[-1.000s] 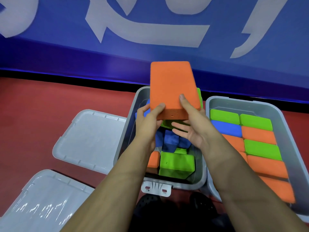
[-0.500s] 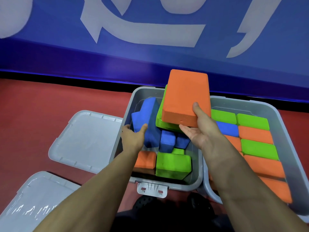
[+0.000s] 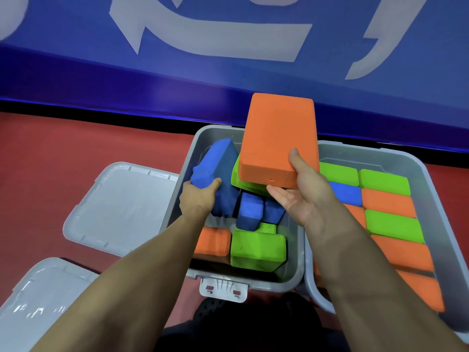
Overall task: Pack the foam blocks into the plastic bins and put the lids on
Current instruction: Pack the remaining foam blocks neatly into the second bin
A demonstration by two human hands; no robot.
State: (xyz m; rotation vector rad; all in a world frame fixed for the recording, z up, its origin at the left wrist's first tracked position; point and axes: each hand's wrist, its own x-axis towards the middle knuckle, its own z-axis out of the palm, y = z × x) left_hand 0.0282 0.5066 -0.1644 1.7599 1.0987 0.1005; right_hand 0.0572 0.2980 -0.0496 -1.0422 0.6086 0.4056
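Blue wall point(image 3: 76, 59) with pale lettering across the whole top of the frame, red floor point(image 3: 63, 153) below it. Right of centre, right bin point(image 3: 396, 158), grey, packed flat with green, blue and orange blocks in neat rows, little free room inside. Touching its left wall, middle bin point(image 3: 297, 273), grey, latch tab at the near rim, blocks jumbled inside: green block point(image 3: 256, 250) and small orange block point(image 3: 215, 241) near the front, two blue pieces upright in the middle, dark gaps between them. At centre left, one lid point(image 3: 114, 207) lying flat just beside that bin; at lower left, second lid point(image 3: 33, 308), partly cut by the frame edge. Above the middle bin's far right corner, large orange block point(image 3: 279, 138), tilted, resting on a green one, pinched by right hand point(image 3: 302, 194), thumb on top, fingers beneath. Against the bin's left wall, blue block point(image 3: 220, 168), tilted, gripped at its near end by left hand point(image 3: 199, 199), fingers curled round it.
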